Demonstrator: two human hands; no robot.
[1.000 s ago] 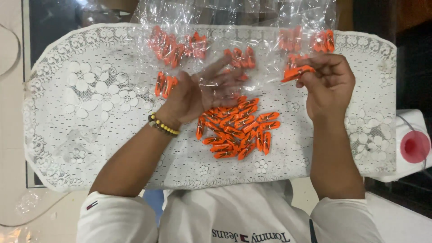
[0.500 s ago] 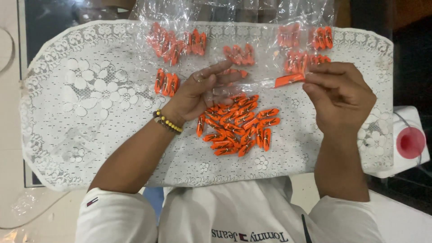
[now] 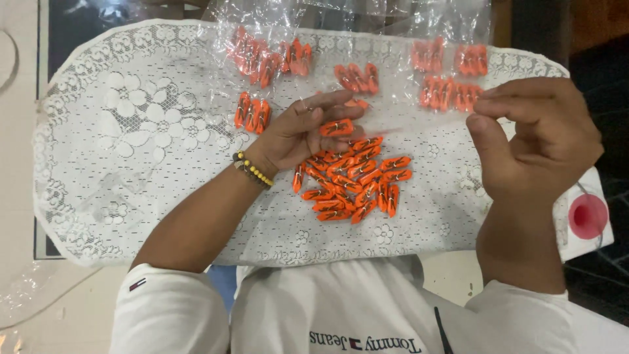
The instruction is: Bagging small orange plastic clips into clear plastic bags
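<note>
A pile of small orange clips (image 3: 354, 180) lies in the middle of a white lace cloth (image 3: 131, 164). My left hand (image 3: 298, 134) rests just above the pile and pinches one orange clip (image 3: 337, 126) between thumb and fingers. Several clear plastic packets of orange clips (image 3: 449, 92) lie along the far edge of the cloth. My right hand (image 3: 540, 141) hovers at the right, its thumb and forefinger drawn together beside the nearest packet. Whether they pinch the clear film is not visible.
More filled packets (image 3: 265, 59) and a small group of clips (image 3: 252, 113) lie at the far left of the row. A white object with a pink round top (image 3: 588, 216) stands at the right edge. Crumpled clear plastic (image 3: 26, 295) lies at the lower left.
My right hand has come down and right, away from the packet of clips it held, which now lies in the far row. My left hand has picked one clip off the pile.
</note>
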